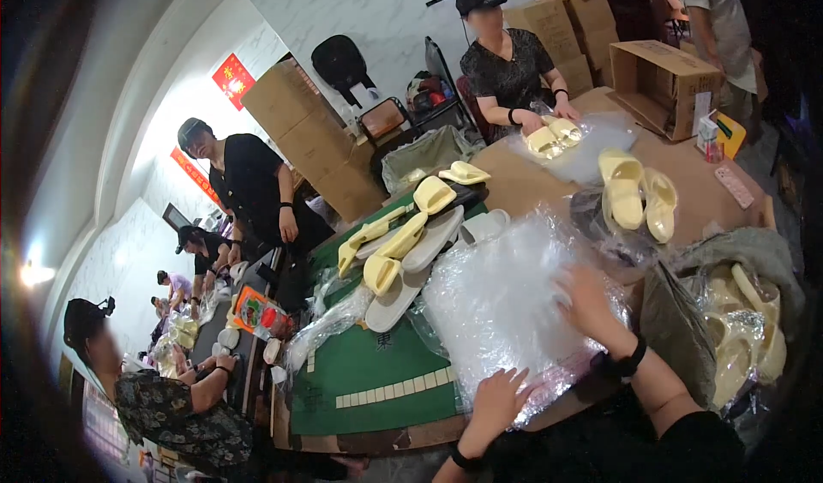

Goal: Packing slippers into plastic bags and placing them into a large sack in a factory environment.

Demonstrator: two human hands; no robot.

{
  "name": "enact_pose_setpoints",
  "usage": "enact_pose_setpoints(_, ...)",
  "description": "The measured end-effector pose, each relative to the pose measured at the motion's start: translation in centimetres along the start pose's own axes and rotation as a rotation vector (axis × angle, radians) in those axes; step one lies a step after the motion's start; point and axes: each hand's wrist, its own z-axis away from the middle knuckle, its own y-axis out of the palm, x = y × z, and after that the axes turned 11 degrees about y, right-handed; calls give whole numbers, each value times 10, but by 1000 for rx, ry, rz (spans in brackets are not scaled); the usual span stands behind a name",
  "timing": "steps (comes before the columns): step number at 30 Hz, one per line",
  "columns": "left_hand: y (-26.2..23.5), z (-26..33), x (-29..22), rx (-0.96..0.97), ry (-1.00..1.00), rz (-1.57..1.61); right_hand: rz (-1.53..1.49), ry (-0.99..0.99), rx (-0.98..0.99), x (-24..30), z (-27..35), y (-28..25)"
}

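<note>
A stack of clear plastic bags lies crinkled on the table right in front of me. My left hand rests at its near edge, fingers spread and touching the plastic. Over the right side of the bags is my right hand, blurred by motion, its fingers seemingly stretched out and nothing visible in them. Left of the bags, pale yellow slippers and grey slippers are piled on a green mat. A pair of yellow slippers sits on plastic beyond my right hand.
At right, a sack holds bagged yellow slippers. Across the table a co-worker handles yellow slippers, near an open cardboard box. White tiles line the mat's near side. Other people work at a long table on the left.
</note>
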Motion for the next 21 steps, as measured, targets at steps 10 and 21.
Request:
enact_pose_setpoints(10, -50, -31, 126, -549, -101, -145, -62, -351, 856, 22, 73, 65)
enact_pose_setpoints(21, -86, -67, 229, -415, -415, -577, 81, -233, 784, 42, 84, 57)
